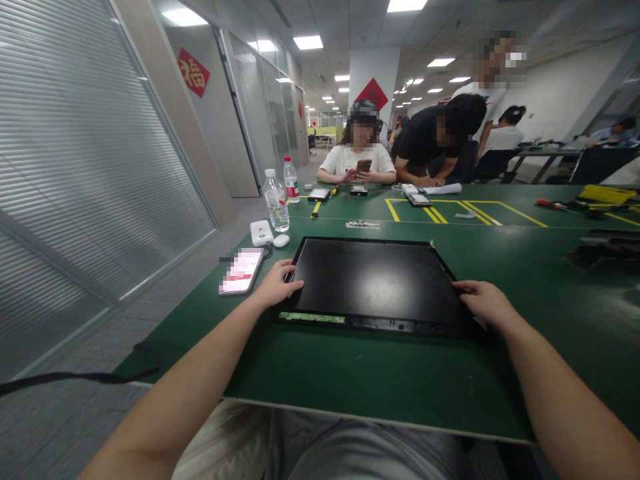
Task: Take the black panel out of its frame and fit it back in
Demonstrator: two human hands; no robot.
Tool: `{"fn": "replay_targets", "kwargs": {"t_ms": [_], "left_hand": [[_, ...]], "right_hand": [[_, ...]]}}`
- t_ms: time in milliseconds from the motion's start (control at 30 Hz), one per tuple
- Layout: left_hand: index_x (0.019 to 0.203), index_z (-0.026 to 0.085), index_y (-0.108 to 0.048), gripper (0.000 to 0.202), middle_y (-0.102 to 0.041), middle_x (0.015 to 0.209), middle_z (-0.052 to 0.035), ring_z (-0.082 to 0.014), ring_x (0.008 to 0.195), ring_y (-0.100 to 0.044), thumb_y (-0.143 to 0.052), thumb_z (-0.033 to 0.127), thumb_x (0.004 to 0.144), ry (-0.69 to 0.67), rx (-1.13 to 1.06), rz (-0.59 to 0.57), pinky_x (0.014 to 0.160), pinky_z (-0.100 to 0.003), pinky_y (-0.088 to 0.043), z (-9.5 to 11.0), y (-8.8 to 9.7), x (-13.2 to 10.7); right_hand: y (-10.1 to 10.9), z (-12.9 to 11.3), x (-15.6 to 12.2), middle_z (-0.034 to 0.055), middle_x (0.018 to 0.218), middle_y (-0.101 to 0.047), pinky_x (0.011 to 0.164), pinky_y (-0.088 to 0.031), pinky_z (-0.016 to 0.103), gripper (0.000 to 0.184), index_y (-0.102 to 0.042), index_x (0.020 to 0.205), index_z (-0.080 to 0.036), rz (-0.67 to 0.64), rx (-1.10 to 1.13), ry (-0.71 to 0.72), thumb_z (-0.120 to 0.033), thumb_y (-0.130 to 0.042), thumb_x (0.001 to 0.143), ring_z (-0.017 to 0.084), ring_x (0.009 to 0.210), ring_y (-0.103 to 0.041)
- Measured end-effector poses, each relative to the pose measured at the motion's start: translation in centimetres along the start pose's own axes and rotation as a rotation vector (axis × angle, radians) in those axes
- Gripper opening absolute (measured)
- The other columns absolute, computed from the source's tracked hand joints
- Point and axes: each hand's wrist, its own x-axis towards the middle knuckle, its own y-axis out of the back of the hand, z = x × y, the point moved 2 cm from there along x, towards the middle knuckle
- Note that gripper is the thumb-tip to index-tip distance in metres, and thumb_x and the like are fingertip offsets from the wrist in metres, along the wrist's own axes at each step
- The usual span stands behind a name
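Note:
A flat black display panel (370, 277) lies in front of me on the green table (380, 380). Along its near edge runs a dark strip, with a green circuit board (313, 317) exposed at the left part. My left hand (277, 285) grips the panel's left edge, thumb on top and fingers at the side. At the right edge my right hand (484, 301) holds on, its thumb and fingers closed over the frame; some of its fingertips are hidden beneath the panel.
Left of the panel are a lit phone (242, 271), a white power bank (261, 233), a small white case (281, 241) and two water bottles (277, 200). Across the table a person (357, 160) holds a phone; another leans over beside them. Tools (555, 203) lie at the right.

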Motion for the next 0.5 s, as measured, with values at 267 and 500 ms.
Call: {"fn": "replay_targets", "kwargs": {"t_ms": [267,500], "left_hand": [[0.116,0.019,-0.084,0.056,-0.063,0.163,-0.0198,-0.046,0.158,-0.058,-0.086,0.057,0.075,0.01,0.005,-0.009,0.139,-0.058,-0.039,0.39,0.1,-0.18],[0.113,0.02,-0.083,0.054,-0.064,0.162,-0.0192,-0.0461,0.156,-0.059,-0.087,0.057,0.074,0.017,0.004,0.003,0.138,-0.058,-0.04,0.64,0.16,-0.3]], "right_hand": [[0.05,0.3,0.27,0.0126,0.11,-0.088,0.088,-0.064,0.035,0.047,-0.094,0.115,-0.022,0.002,0.049,0.032,-0.015,-0.073,0.073,0.03,0.099,-0.083],[-0.07,0.54,0.35,0.0119,0.111,-0.088,0.087,-0.063,0.034,0.049,-0.093,0.119,-0.023,-0.007,0.078,0.016,-0.016,-0.074,0.074,0.029,0.099,-0.084]]}}
